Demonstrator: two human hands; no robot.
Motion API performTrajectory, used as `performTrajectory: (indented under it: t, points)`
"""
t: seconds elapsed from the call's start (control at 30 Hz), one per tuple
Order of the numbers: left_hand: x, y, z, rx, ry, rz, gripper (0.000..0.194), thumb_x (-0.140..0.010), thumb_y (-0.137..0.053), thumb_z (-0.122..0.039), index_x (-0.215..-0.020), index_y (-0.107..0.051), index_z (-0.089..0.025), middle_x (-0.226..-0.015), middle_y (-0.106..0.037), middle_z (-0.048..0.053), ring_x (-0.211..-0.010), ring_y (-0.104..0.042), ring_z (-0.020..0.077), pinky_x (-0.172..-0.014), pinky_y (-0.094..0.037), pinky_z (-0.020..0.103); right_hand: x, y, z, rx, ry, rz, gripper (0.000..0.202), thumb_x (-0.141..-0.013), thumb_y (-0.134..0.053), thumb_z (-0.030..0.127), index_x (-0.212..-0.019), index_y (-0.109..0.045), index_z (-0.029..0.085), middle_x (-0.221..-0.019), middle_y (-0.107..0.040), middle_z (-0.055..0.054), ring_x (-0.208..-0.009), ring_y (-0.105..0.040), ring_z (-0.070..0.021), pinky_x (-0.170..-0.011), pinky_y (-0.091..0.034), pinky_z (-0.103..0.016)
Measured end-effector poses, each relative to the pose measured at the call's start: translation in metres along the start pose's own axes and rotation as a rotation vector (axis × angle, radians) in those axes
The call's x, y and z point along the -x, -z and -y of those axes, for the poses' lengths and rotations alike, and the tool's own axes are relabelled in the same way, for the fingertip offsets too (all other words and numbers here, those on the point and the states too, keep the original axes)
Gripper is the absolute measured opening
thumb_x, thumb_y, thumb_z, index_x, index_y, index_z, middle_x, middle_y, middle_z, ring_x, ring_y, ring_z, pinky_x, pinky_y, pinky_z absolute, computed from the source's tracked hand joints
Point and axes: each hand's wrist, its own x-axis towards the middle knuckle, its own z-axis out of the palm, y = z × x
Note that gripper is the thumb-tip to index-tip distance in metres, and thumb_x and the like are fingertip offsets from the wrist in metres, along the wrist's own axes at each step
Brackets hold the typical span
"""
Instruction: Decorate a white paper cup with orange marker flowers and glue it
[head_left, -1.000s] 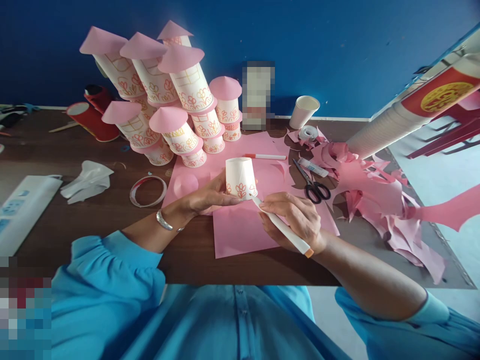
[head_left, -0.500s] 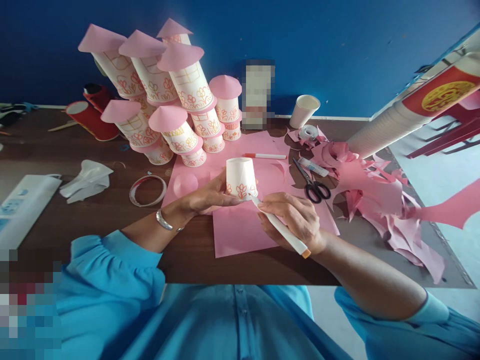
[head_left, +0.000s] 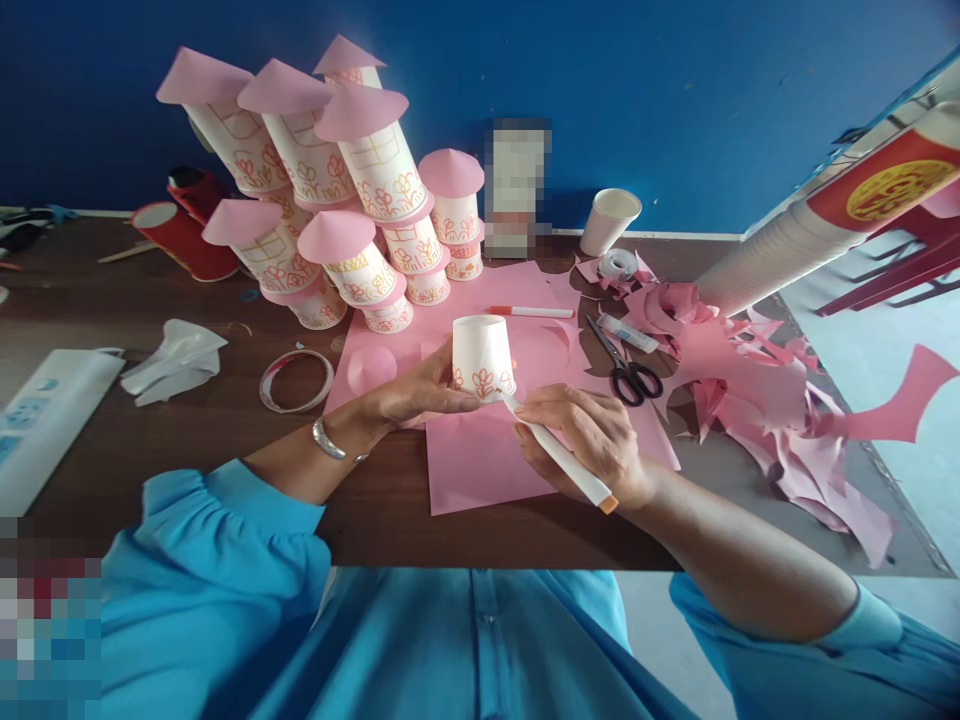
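Note:
My left hand point(head_left: 426, 390) grips a white paper cup point(head_left: 481, 345) that is upside down, its fingers partly hidden behind it. Orange flower outlines run along the cup's lower rim. Between the fingers of my right hand point(head_left: 585, 430) is a white marker point(head_left: 562, 460) with an orange end cap, its tip at the cup's lower right edge. Under both hands lie sheets of pink paper point(head_left: 480, 470). Another marker point(head_left: 531, 312), white with a red-orange cap, rests on the paper behind the cup.
Decorated cup towers point(head_left: 379, 170) with pink cone roofs stand at back left. Black-handled scissors point(head_left: 634, 380), a glue tube point(head_left: 628, 334) and pink scraps point(head_left: 750, 370) lie to the right, near a long cup stack point(head_left: 772, 245). A tape roll point(head_left: 262, 380) is at left. A loose cup point(head_left: 609, 222) stands behind.
Both hands stay almost in place on the cup and marker. The marker's tip has shifted very slightly, with a little more orange line at the cup's lower right.

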Motion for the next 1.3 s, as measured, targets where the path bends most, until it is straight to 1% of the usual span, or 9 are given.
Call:
performTrajectory:
  t: [0.23,0.37,0.5,0.67,0.8,0.97,1.13,1.23,1.3]
  points:
    - [0.001,0.000,-0.002,0.003,-0.013,0.011,0.050,-0.078,-0.082,-0.027,-0.126,-0.067,-0.021,-0.113,-0.074,0.011,-0.115,-0.068,0.0304,-0.096,-0.056,0.041,-0.001,0.001,0.003,-0.033,-0.052,0.026,0.016,-0.092,-0.063,0.009,-0.100,-0.057,0.022,-0.076,-0.069,0.002,-0.066,-0.072,-0.0135,-0.056,-0.055,-0.024]
    - [0.001,-0.002,-0.005,-0.032,0.022,-0.015,0.060,-0.078,-0.083,-0.024,-0.134,-0.062,-0.022,-0.115,-0.072,0.011,-0.109,-0.069,0.0284,-0.094,-0.055,0.041,-0.001,0.002,0.004,-0.079,-0.099,-0.007,0.014,-0.093,-0.061,0.011,-0.100,-0.056,0.022,-0.075,-0.069,0.002,-0.067,-0.072,-0.0136,-0.056,-0.056,-0.024]
    - [0.001,-0.003,-0.005,-0.061,0.029,-0.033,0.056,-0.078,-0.082,-0.027,-0.131,-0.062,-0.021,-0.113,-0.071,0.009,-0.105,-0.068,0.0264,-0.092,-0.054,0.040,-0.002,0.002,0.004,-0.081,-0.065,-0.047,0.016,-0.092,-0.063,0.009,-0.101,-0.057,0.021,-0.076,-0.069,0.001,-0.066,-0.072,-0.0144,-0.057,-0.058,-0.024]
    - [0.002,-0.004,-0.009,-0.094,0.033,-0.047,0.074,-0.078,-0.083,-0.028,-0.144,-0.051,-0.023,-0.114,-0.070,0.009,-0.107,-0.066,0.0266,-0.092,-0.053,0.040,-0.002,0.001,0.002,-0.080,-0.033,-0.018,0.019,-0.091,-0.063,0.009,-0.106,-0.058,0.021,-0.079,-0.071,0.000,-0.070,-0.074,-0.0156,-0.060,-0.060,-0.025]
    - [0.003,-0.003,-0.011,-0.127,0.037,-0.064,0.076,-0.078,-0.084,-0.031,-0.145,-0.051,-0.023,-0.116,-0.070,0.010,-0.110,-0.065,0.0282,-0.092,-0.053,0.040,-0.001,0.000,0.002,-0.070,-0.035,-0.007,0.020,-0.090,-0.064,0.008,-0.105,-0.058,0.021,-0.079,-0.071,0.000,-0.070,-0.073,-0.0152,-0.060,-0.059,-0.025]
    - [0.002,0.001,-0.003,-0.133,0.051,-0.067,0.091,-0.074,-0.088,-0.034,-0.153,-0.043,-0.022,-0.117,-0.070,0.011,-0.109,-0.066,0.0300,-0.091,-0.052,0.042,-0.001,0.000,0.004,-0.031,-0.049,0.026,0.015,-0.092,-0.062,0.009,-0.099,-0.057,0.022,-0.076,-0.069,0.002,-0.066,-0.071,-0.0132,-0.056,-0.054,-0.024]
    - [0.000,0.002,0.003,-0.129,0.043,-0.023,0.084,-0.078,-0.085,-0.032,-0.151,-0.046,-0.024,-0.121,-0.070,0.012,-0.108,-0.067,0.0280,-0.090,-0.054,0.039,-0.001,0.001,0.007,-0.070,-0.138,0.059,0.011,-0.094,-0.059,0.011,-0.093,-0.056,0.021,-0.073,-0.069,0.003,-0.064,-0.070,-0.0115,-0.052,-0.048,-0.022]
    - [0.001,0.000,0.001,-0.097,0.030,-0.012,0.080,-0.078,-0.085,-0.031,-0.149,-0.049,-0.025,-0.125,-0.069,0.013,-0.111,-0.066,0.0281,-0.090,-0.054,0.038,-0.003,0.004,0.009,-0.119,-0.210,0.059,0.010,-0.093,-0.060,0.013,-0.091,-0.056,0.022,-0.073,-0.068,0.002,-0.062,-0.068,-0.0108,-0.053,-0.049,-0.021]
    - [0.001,-0.001,-0.002,-0.094,0.024,-0.036,0.082,-0.078,-0.085,-0.030,-0.150,-0.047,-0.027,-0.121,-0.070,0.011,-0.109,-0.066,0.0266,-0.089,-0.054,0.037,-0.005,0.006,0.009,-0.131,-0.215,0.034,0.011,-0.093,-0.061,0.012,-0.092,-0.056,0.022,-0.074,-0.069,0.002,-0.062,-0.068,-0.0109,-0.054,-0.051,-0.021]
